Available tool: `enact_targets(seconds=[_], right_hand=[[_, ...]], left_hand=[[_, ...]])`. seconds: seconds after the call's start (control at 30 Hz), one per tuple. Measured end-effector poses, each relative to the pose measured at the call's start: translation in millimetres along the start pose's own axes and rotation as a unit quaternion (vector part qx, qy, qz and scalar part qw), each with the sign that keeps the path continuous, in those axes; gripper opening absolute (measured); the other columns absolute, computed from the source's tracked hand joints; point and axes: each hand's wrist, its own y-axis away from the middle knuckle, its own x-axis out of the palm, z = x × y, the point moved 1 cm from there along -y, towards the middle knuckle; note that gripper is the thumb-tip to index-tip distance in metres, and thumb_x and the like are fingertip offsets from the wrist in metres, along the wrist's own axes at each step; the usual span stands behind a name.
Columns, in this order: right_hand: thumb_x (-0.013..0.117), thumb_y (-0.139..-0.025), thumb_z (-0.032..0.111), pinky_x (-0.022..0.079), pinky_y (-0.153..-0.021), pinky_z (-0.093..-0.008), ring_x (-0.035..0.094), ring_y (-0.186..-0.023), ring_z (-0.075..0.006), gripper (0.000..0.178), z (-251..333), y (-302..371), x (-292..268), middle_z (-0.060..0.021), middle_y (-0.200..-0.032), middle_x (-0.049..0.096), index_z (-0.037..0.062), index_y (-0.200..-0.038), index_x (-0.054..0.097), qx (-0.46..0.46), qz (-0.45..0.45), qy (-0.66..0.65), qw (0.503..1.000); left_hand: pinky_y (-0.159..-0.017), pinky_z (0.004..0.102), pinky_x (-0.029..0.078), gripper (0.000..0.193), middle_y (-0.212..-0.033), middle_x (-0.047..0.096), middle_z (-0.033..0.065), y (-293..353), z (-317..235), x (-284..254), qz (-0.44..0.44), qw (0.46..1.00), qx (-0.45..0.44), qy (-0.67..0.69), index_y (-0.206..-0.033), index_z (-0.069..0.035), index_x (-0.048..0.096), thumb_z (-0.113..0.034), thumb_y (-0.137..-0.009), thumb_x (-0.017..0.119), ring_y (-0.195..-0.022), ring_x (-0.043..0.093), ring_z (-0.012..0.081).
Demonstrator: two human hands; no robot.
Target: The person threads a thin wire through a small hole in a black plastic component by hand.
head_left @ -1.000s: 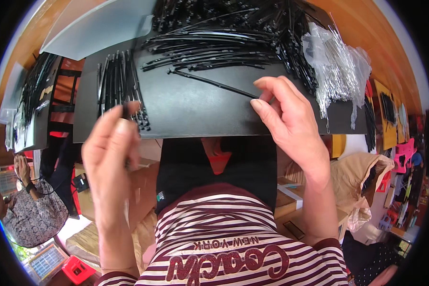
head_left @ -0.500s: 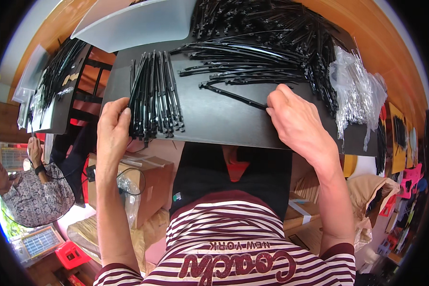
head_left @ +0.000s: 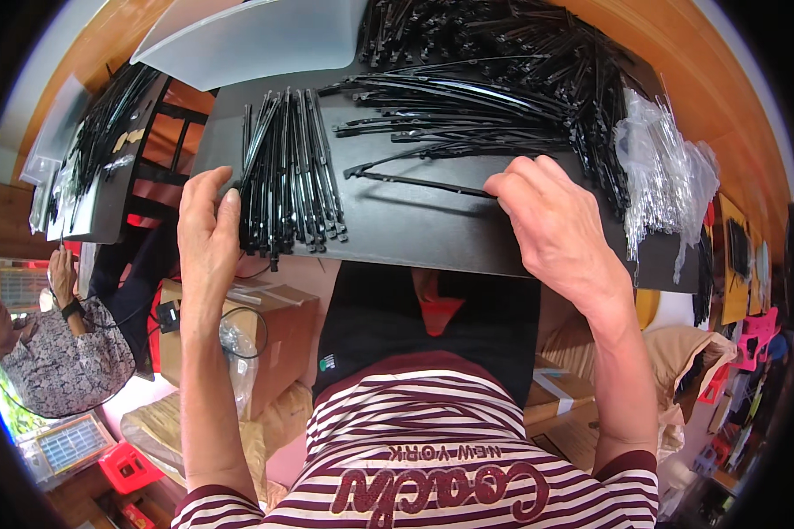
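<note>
My right hand [head_left: 556, 225] is closed, pinching one end of a thin black strip [head_left: 428, 183] between thumb and fingers. This strip reaches leftward over the dark table [head_left: 415, 234], its far end close to another strip's tip. Beside a bundle of similar black strips [head_left: 287, 176], my left hand [head_left: 207, 220] is open, thumb and fingers apart, at the bundle's left edge. The bundled strips lie side by side, pointing away from me, with small knobs at their near ends. Further off, loose black strips [head_left: 459, 110] lie crosswise in a pile.
A larger heap of black strips [head_left: 503, 35] covers the far table. Thin silvery strips lie in a clear plastic bag [head_left: 657, 167] on the right. A translucent bin [head_left: 256, 44] stands far left. Another person [head_left: 66, 353] sits leftward; a cardboard box [head_left: 269, 339] stands below the table.
The right hand has shifted slightly left and the strip in it has swung flatter, its far end moving leftward. The left hand's fingers have opened a little beside the bundle.
</note>
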Motion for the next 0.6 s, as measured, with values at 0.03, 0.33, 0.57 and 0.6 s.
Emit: enact_targets(seconds=[0.03, 0.33, 0.57, 0.6], right_hand=[[0.054, -0.069, -0.004, 0.045, -0.062, -0.0371, 0.050, -0.074, -0.0267, 0.017, 2.0, 1.2, -1.3, -0.0076, -0.078, 0.048, 0.0036, -0.083, 0.052, -0.012, -0.006, -0.004, 1.000], [0.056, -0.066, -0.001, 0.044, -0.059, -0.0331, 0.047, -0.070, -0.0239, 0.020, 10.9, 8.6, -1.7, -0.0045, -0.077, 0.047, 0.0061, -0.085, 0.056, -0.077, -0.055, -0.033, 0.995], [0.059, -0.067, -0.002, 0.044, -0.064, -0.0344, 0.051, -0.076, -0.0236, 0.027, 13.6, 18.7, -5.4, -0.0048, -0.085, 0.053, 0.0049, -0.094, 0.059, -0.083, -0.100, -0.039, 0.991], [0.059, -0.067, -0.002, 0.044, -0.064, -0.0344, 0.051, -0.076, -0.0236, 0.027, 11.1, 22.4, -3.4, -0.0048, -0.085, 0.053, 0.0049, -0.094, 0.059, -0.082, -0.101, -0.039, 0.991]], left_hand=[[-0.090, 0.0340, 0.040, 0.027, -0.111, 0.053, 0.0153, 0.2, -4.4, -0.5, 0.001, 1.000, 0.000, 0.002, -0.112, 0.004, 0.053, -0.007, -0.087, 0.050, -0.102, 0.053, 0.0275], [-0.065, 0.0269, 0.045, 0.029, -0.075, 0.059, 0.0088, 9.8, -97.0, 2.7, 0.199, 0.954, -0.084, 0.210, -0.106, 0.004, 0.057, -0.021, -0.094, 0.050, -0.070, 0.055, 0.0128], [-0.045, 0.0151, 0.031, 0.027, -0.069, 0.052, -0.0030, 31.3, -98.4, 15.5, 0.288, 0.819, -0.274, 0.414, -0.107, 0.000, 0.060, -0.022, -0.092, 0.054, -0.055, 0.045, 0.0011], [-0.043, 0.0153, 0.029, 0.025, -0.069, 0.052, -0.0025, 36.9, -98.5, 19.4, 0.266, 0.816, -0.289, 0.424, -0.108, 0.000, 0.059, -0.019, -0.092, 0.054, -0.051, 0.042, 0.0012]])
